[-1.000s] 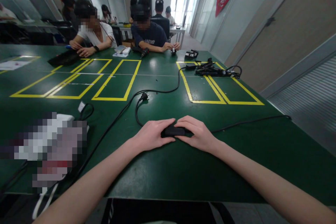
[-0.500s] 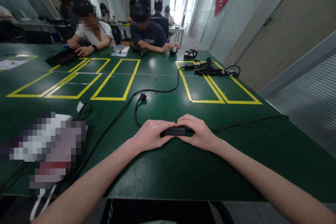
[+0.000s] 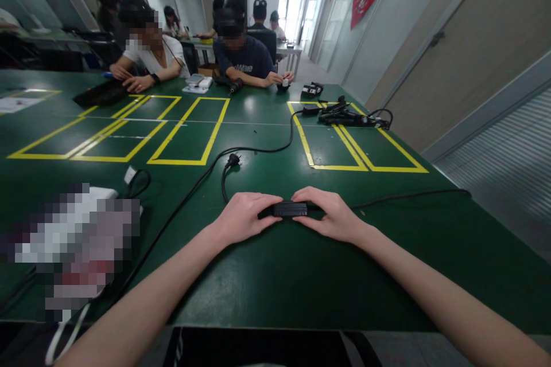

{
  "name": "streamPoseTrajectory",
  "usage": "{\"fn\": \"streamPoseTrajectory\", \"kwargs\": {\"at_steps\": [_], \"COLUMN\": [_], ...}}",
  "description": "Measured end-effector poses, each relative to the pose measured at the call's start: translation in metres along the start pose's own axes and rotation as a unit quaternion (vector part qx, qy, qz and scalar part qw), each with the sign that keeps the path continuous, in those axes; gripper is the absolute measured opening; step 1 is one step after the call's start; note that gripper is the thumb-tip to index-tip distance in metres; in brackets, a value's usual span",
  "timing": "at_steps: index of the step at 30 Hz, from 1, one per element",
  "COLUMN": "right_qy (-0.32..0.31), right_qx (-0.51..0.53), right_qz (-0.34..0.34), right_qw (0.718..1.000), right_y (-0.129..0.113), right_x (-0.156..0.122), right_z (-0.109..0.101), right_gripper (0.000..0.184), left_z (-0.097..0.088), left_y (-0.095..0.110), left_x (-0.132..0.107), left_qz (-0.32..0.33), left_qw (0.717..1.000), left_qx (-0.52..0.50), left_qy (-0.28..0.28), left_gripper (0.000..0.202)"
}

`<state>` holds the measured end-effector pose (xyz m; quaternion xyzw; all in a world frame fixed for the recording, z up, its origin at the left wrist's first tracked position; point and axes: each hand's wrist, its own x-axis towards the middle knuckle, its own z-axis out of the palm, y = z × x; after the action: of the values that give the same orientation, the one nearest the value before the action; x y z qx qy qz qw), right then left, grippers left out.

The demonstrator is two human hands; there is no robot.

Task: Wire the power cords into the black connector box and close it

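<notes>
A small black power adapter [image 3: 290,209] rests on the green table [image 3: 279,275] right in front of me. My left hand [image 3: 243,215] grips its left end with curled fingers. My right hand [image 3: 329,213] closes over its right end. A black cable [image 3: 408,198] runs from the adapter to the right table edge. A second black cable with a plug [image 3: 233,158] loops away just behind my left hand.
Yellow taped rectangles [image 3: 189,132] mark the table's middle. A pile of black adapters and cables [image 3: 346,114] lies at the far right. Two people sit across the table handling small items. A pixelated patch [image 3: 73,246] covers something at my left.
My hands have spread slightly apart, so more of the adapter's top shows between them. The adapter sits a little farther from me than before.
</notes>
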<state>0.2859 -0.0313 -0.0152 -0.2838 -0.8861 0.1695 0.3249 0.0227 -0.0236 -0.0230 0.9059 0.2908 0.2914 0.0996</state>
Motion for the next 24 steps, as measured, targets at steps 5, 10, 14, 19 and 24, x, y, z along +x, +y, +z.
{"fn": "streamPoseTrajectory", "kwargs": {"at_steps": [5, 10, 14, 19, 24], "right_qy": [-0.055, -0.118, -0.026, 0.276, 0.504], "right_qx": [0.126, 0.318, 0.338, 0.3, 0.243], "right_qz": [0.122, 0.256, 0.276, 0.306, 0.307], "right_qw": [0.983, 0.905, 0.899, 0.86, 0.77], "right_y": [-0.004, -0.002, 0.012, 0.039, 0.073], "right_x": [0.001, 0.005, 0.002, -0.006, -0.022], "right_z": [0.001, -0.005, -0.024, -0.066, -0.112], "right_gripper": [0.036, 0.04, 0.046, 0.047, 0.035], "left_z": [0.001, 0.003, -0.005, -0.012, -0.005], "left_y": [0.001, 0.002, 0.004, 0.0, -0.007], "left_x": [0.0, 0.001, 0.003, 0.001, -0.003], "left_qz": [0.06, 0.066, 0.068, 0.025, 0.019], "left_qw": [0.997, 0.997, 0.993, 0.992, 0.997], "left_qx": [0.037, 0.041, 0.076, 0.111, 0.06], "left_qy": [0.012, 0.017, 0.054, 0.057, -0.047], "left_gripper": [0.028, 0.031, 0.05, 0.065, 0.053]}}
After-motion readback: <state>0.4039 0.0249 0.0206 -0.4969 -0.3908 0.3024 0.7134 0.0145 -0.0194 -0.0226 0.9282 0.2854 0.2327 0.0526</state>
